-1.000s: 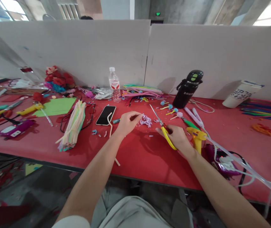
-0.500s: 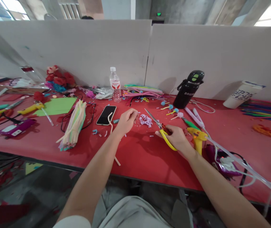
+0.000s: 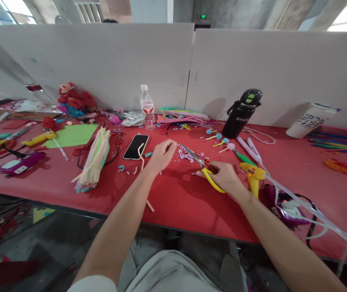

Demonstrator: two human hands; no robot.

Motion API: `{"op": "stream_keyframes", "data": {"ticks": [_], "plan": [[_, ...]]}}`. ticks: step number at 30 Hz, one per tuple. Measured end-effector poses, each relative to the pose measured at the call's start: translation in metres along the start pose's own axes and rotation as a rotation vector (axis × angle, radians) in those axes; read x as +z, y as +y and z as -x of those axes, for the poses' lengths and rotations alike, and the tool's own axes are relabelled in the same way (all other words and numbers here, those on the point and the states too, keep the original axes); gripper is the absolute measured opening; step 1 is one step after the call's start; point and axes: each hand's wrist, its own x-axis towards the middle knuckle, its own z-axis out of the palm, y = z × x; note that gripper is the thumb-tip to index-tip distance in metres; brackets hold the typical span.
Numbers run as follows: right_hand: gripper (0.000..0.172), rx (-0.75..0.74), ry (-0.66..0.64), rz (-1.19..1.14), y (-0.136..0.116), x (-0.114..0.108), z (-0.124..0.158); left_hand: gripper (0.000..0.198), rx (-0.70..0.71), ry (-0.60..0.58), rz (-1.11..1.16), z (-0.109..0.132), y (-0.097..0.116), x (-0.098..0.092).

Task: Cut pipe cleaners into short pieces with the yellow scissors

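Observation:
My right hand is closed around a pair of scissors with yellow and red handles. The blades point left and look nearly closed, their tips close to the fingertips of my left hand. Those fingers are pinched together; whatever is between them is too small to make out. Below the blades lies a small heap of cut lilac fuzzy pieces, with loose bits scattered around it. A cream pipe cleaner shows on both sides of my left forearm, which hides its middle.
Left of my arm are a phone and a bundle of pastel pipe cleaners. Behind stand a water bottle and a black flask. A yellow glue gun is beside my right wrist, near pompom-tipped stems.
The scissors have swung left, their tips now at my left fingertips, and the blades have come closer together. My left hand has barely moved.

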Motion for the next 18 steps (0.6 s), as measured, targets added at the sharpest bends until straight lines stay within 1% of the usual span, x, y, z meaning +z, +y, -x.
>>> {"op": "stream_keyframes", "data": {"ticks": [12,18], "plan": [[0.054,-0.014,-0.006,0.022,-0.0014,-0.0012,0.0002,0.035,-0.014,-0.022,-0.007,0.0006,0.0018,-0.0003],[0.056,-0.014,-0.012,0.039,0.0023,0.0014,-0.0014,0.035,-0.022,-0.037,-0.015,0.0011,0.0037,-0.0009]]}}
